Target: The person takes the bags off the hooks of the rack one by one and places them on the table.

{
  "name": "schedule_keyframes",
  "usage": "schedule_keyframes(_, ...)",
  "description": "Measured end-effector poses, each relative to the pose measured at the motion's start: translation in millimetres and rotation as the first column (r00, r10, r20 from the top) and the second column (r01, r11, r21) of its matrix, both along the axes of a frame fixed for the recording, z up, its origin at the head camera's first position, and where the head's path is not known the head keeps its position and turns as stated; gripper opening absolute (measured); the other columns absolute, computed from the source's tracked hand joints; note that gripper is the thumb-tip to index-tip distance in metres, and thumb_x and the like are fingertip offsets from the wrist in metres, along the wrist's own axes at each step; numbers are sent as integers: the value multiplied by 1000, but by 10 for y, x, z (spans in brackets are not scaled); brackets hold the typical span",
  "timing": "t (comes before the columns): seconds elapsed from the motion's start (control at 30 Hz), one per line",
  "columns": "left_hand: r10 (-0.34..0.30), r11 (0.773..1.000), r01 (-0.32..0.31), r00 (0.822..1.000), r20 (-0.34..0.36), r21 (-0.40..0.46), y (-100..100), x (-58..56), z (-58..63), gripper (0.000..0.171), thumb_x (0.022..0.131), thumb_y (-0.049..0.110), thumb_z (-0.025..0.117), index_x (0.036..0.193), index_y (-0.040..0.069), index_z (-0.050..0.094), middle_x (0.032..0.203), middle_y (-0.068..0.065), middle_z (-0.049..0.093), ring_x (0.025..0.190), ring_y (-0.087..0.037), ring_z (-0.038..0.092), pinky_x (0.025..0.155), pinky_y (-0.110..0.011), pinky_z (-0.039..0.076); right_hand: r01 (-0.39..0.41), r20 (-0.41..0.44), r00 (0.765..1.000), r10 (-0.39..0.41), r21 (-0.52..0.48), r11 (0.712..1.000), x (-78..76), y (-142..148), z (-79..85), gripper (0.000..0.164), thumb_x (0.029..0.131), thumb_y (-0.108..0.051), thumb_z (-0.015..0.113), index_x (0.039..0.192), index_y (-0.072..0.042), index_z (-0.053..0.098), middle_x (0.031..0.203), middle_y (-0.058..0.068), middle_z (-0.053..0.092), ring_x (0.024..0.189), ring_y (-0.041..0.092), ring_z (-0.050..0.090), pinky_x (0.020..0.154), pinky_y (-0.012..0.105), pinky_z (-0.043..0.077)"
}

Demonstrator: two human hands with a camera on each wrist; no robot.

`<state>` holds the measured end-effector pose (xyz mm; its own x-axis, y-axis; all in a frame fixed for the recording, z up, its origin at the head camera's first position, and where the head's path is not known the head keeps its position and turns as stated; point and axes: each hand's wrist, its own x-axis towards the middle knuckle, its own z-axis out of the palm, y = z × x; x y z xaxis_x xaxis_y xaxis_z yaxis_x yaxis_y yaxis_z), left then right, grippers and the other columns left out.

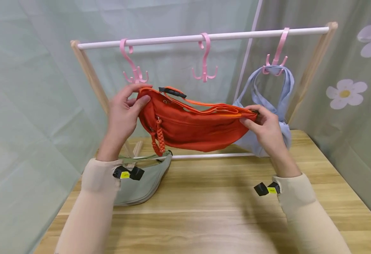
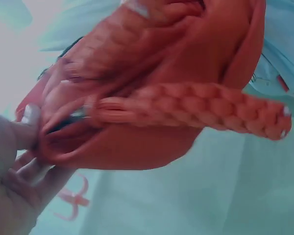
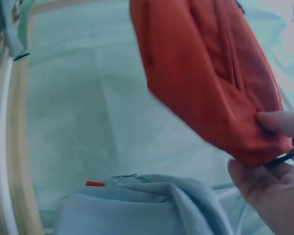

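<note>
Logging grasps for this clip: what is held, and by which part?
The orange bag is held by both ends: left hand pinches its left end, right hand its right end.

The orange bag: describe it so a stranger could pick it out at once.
On the wooden table stands a small rack with three pink hooks. In front of it, the left hand and right hand hold the orange bag stretched out by its ends. Unlike the hanging blue bag and the lying grey-green bag, it has a braided zipper pull.

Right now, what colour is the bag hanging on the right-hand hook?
Pale blue: the hanging bag on the pink hook, clearest in the head view.
</note>
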<state>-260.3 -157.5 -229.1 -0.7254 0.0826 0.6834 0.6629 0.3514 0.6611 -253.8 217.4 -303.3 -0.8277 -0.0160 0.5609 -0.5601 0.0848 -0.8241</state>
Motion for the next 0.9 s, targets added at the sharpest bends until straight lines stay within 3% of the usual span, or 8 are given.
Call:
schedule_keyframes(0.2,-159,986,153,982,99,63,-43,25,-252,38,105,1,59,142,5,61,124,-5,65,97,-10,73,80,-22,60,30,-67,997,-42,-163,986,73,11,52,27,95,5,71,118,-8,68,105,5,68,93,18,61,77,19,55)
schedule_keyframes(0.47,-159,971,132,978,132,197,124,95,-511,35,105,9,61,140,4,64,125,-2,61,94,-10,71,82,-23,59,84,-83,990,-111,-274,958,222,10,85,32,93,8,71,120,-9,70,104,8,67,91,21,59,73,21,54)
schedule_keyframes(0.77,-159,961,120,977,144,248,191,164,-697,37,105,5,60,141,3,62,125,-2,60,94,-11,70,82,-23,59,144,-15,987,-159,-350,926,336,20,-2,35,92,10,69,119,-11,68,106,7,68,96,22,63,79,21,56)
schedule_keyframes(0.9,-164,952,115,974,155,285,192,187,-771,36,105,6,61,140,4,63,126,-2,61,92,-11,69,82,-23,58,145,-7,987,-158,-347,926,357,14,-61,35,92,11,69,119,-11,68,105,6,68,95,21,65,79,21,56)
